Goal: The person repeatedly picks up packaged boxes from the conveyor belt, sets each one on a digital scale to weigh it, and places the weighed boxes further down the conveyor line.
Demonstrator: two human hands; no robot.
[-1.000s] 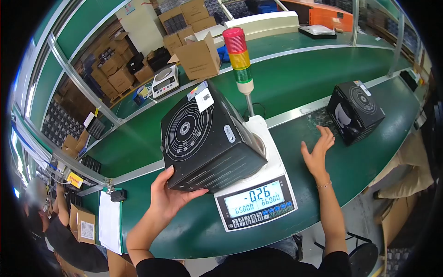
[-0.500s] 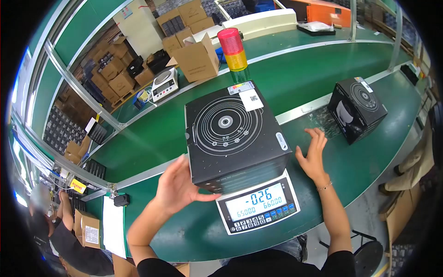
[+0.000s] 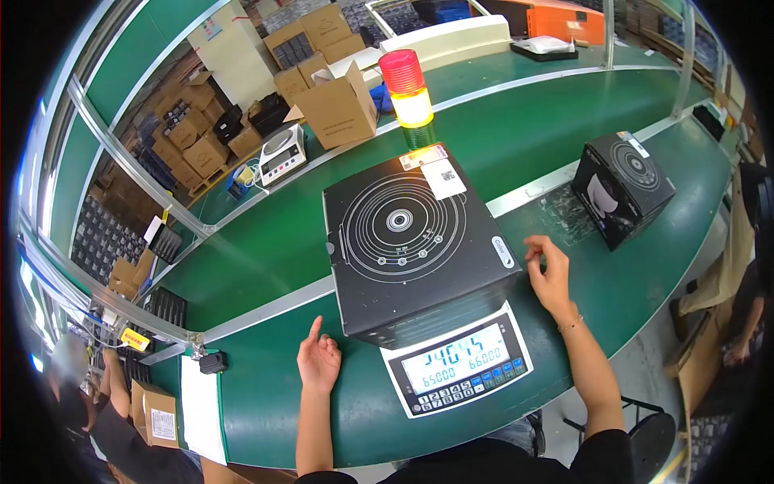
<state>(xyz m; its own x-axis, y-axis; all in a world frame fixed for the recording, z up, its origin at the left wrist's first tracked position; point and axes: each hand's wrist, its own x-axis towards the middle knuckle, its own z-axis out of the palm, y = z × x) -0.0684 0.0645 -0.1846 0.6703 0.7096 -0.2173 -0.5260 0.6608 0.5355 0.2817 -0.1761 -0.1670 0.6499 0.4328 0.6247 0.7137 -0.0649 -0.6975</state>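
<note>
A large black box (image 3: 403, 234) with white concentric rings and a label on top rests on the digital scale (image 3: 459, 368), covering its platform. The scale's lit display shows changing, smeared digits in the top row. Left of the box, just off the table, is my left hand (image 3: 320, 359), its index finger stretched out and the others loosely curled around nothing. My right hand (image 3: 549, 278) hovers close to the box's right side, fingers bent but apart, holding nothing. Behind the box stands a signal tower light (image 3: 408, 89), its yellow section glowing.
Another black box (image 3: 622, 189) sits to the right on the green table (image 3: 266, 411). A white sheet (image 3: 201, 403) and a small black device (image 3: 213, 362) lie left. Farther back are an open carton (image 3: 334, 109) and a second scale (image 3: 282, 155). A co-worker (image 3: 133, 427) is at lower left.
My left hand has let go of the box and drawn back toward me. The right hand's fingers have curled more. The display left -0.26, and the yellow light came on.
</note>
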